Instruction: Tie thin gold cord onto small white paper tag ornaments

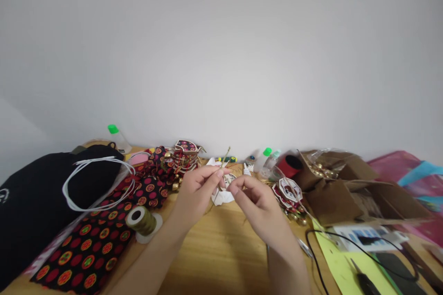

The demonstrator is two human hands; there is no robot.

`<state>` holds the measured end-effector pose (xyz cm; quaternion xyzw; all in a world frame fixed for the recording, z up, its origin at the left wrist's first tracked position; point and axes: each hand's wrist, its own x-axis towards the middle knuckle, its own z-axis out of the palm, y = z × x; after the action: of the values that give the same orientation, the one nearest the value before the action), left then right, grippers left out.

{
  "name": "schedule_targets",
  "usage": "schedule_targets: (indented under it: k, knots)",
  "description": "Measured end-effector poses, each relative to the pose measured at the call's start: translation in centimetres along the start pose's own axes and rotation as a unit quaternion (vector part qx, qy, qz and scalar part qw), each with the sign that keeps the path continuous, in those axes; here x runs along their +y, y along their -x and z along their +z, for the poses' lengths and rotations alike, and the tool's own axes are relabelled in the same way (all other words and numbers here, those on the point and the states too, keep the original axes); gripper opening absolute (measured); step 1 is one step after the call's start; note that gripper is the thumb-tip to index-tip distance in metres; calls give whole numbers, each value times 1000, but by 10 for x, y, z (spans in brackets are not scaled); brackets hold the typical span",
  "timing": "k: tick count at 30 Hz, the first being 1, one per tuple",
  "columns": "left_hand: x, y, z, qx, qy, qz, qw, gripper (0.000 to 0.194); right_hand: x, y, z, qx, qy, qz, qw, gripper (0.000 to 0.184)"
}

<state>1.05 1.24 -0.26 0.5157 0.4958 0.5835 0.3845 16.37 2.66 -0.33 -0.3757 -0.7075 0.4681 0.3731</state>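
Note:
My left hand [198, 190] is closed in a pinch on a thin olive-green cord [226, 154], whose end sticks up above the fingertips. Close beside it on the right, my right hand [258, 203] has thumb and forefinger pressed together; what they grip, if anything, is too small to make out. Behind and below the fingertips lies crumpled white paper [223, 199] on the wooden table [211, 249]. A spool of olive thread [143, 222] stands left of my left forearm.
Patterned fabric [86, 249], a white cable coil [69, 189] and a black bag [31, 203] lie left. Octagonal ornaments [290, 190] with bells, cardboard boxes [332, 205], yellow paper [341, 258] and a pointed black-handled tool [366, 282] with a black cable are right.

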Motion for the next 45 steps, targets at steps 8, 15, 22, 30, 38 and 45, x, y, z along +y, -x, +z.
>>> schedule_targets:
  k: [8,15,22,30,38,45]
  knots:
    - [-5,-1,3,28,111,-30,993,23,-6,2,5,-110,133,-50,984,22]
    - [-5,-1,-3,26,106,-22,994,23,12,-9,2,72,310,-43,947,19]
    - [3,6,-4,-32,-141,109,984,32,8,-2,1,59,26,-33,997,27]
    - [-4,9,1,-107,-170,136,970,31,2,-1,18,45,-96,-3,994,27]
    - [-5,9,2,-65,-189,122,972,29,4,-9,28,74,-163,-22,984,23]
    - [-7,10,7,-79,-182,127,972,33,0,-9,23,112,-143,-45,982,23]
